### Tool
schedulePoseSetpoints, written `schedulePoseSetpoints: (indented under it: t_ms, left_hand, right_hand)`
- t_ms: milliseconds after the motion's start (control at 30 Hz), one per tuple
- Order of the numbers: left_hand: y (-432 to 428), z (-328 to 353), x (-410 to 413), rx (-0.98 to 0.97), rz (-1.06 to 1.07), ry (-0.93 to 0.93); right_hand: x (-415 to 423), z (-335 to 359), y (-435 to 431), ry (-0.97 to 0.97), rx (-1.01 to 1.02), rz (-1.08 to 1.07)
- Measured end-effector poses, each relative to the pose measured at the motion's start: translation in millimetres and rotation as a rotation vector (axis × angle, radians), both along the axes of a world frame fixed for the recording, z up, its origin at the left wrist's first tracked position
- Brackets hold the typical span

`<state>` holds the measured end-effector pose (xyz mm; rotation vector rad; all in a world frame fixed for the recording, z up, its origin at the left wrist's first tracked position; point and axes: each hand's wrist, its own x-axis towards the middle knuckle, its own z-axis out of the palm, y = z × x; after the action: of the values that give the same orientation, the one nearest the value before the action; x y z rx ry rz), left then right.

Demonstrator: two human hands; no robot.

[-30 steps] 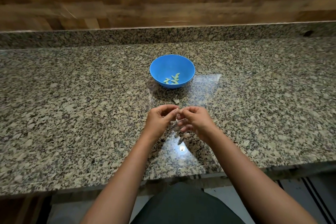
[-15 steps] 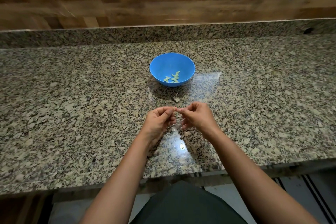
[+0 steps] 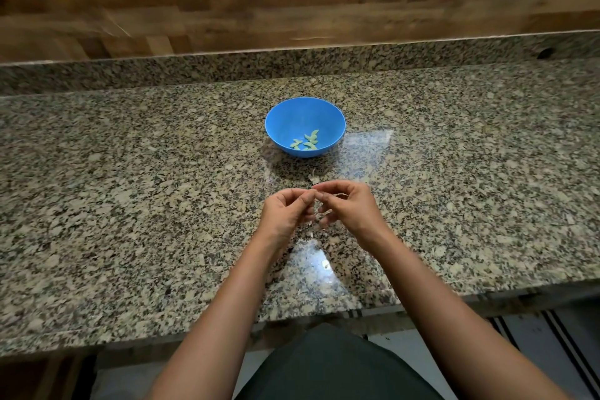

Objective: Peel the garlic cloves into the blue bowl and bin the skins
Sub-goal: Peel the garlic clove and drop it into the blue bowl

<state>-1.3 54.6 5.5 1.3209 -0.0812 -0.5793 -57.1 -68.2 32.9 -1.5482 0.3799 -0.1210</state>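
Pale greenish peeled cloves lie in the blue bowl, at 12 o'clock on the tabletop. At 6 o'clock from it, the left hand and right hand together pinch a tiny garlic clove. The right hand's fingertips have risen slightly since a second ago.

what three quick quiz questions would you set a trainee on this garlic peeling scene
1. True or false: the blue bowl is empty.
2. The left hand and right hand pinch a garlic clove: A over the bowl, B on the person's side of it, C left of it.
3. Fill in: a skin scrap lies on the counter between the bowl and the ____.
Key: 1 false, peeled cloves inside; 2 B; 3 hands.
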Motion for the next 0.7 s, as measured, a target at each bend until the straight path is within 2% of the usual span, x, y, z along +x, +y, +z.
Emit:
schedulePoseSetpoints:
  t_ms: [167,500,700]
  left_hand:
    - [-1.9,3.5,1.7,0.066,-0.017,-0.088]
    - [-1.0,4.0,7.4,0.077,-0.029,-0.065]
    - [-5.1,6.1,6.8,0.077,-0.004,-0.034]
  right_hand:
    - [3.0,-7.3,-2.0,-0.021,-0.225,-0.03]
    - [5.6,-6.2,-6.0,-0.126,-0.674,0.01]
    - [3.2,-9.4,-6.5,-0.144,-0.672,-0.011]
